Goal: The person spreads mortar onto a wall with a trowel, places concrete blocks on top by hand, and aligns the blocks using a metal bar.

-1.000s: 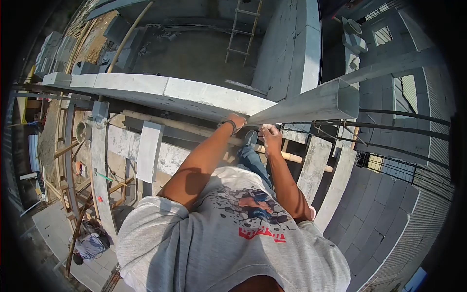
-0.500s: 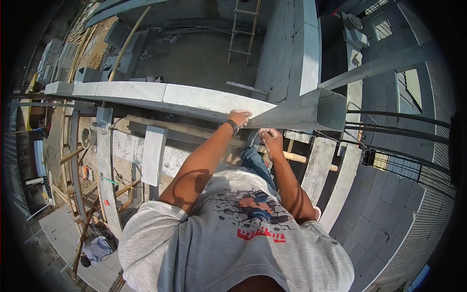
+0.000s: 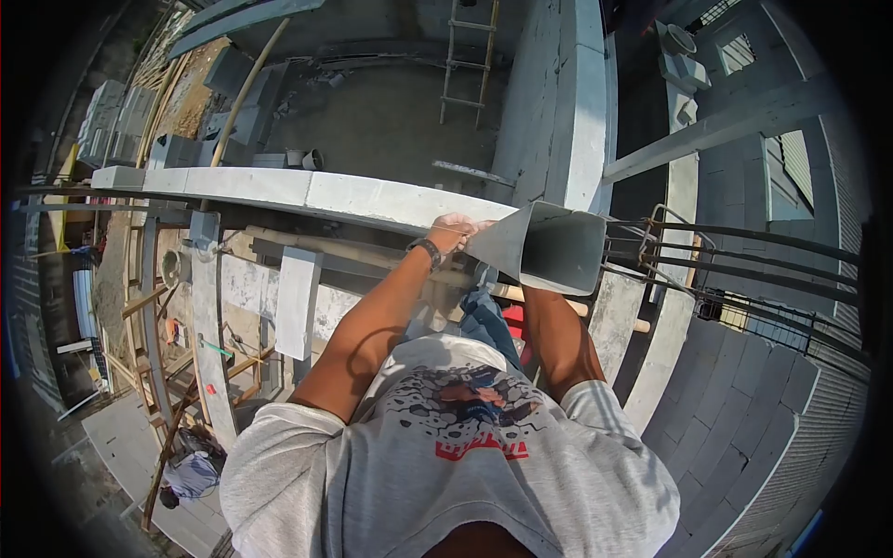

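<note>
A tapering grey hollow piece, apparently sheet metal, lies across my reach with its wide square opening to the right. My left hand, wearing a dark watch, is closed at the narrow left end of this piece, beside the pale block wall. The fingertips are partly covered there, so their exact grip is hard to see. My right forearm reaches up beneath the hollow piece, which hides my right hand completely.
Black reinforcing bars with bent wire ties run off to the right. Below are bamboo poles, concrete beams and a stack of grey blocks. A ladder leans in the room beyond the wall.
The hollow piece has shifted left and turned, so its open end now faces me more. My right hand has gone out of sight behind it. My left hand has moved slightly left.
</note>
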Available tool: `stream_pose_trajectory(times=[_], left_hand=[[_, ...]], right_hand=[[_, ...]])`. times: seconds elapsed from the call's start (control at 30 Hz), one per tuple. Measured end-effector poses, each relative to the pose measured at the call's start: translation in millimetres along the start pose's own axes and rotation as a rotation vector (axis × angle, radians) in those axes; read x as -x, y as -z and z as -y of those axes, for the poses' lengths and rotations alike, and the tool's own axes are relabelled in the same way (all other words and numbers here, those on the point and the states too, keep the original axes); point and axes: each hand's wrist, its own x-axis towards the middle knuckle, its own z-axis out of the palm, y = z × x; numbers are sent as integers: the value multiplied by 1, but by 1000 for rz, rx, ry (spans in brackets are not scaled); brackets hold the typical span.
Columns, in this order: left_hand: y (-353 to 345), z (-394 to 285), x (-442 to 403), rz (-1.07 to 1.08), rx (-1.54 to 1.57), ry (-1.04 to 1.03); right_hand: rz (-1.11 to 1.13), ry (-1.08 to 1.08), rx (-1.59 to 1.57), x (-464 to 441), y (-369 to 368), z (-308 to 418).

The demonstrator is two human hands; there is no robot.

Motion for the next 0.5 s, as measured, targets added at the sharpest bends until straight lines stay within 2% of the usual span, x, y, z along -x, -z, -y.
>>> stream_pose_trajectory(times=[0.1, 0.13, 0.17, 0.27, 0.33, 0.4, 0.5], left_hand=[[0, -3, 1, 24, -6, -22], [-1, -10, 7, 22, -12, -19], [1, -14, 10, 58, 29, -37], [3, -18, 18, 41, -10, -41], [0, -29, 25, 22, -61, 9], [-7, -43, 38, 29, -72, 106], [-19, -56, 52, 62, -94, 96]], right_hand=[[113, -168, -219, -20, 5, 15], [171, -237, -150, -19, 14, 26], [194, -174, -327, -16, 16, 20], [214, -47, -366, -17, 11, 1], [153, -95, -120, 10, 48, 63], [71, -41, -150, 20, 51, 60], [-78, -11, -123, 36, 54, 63]])
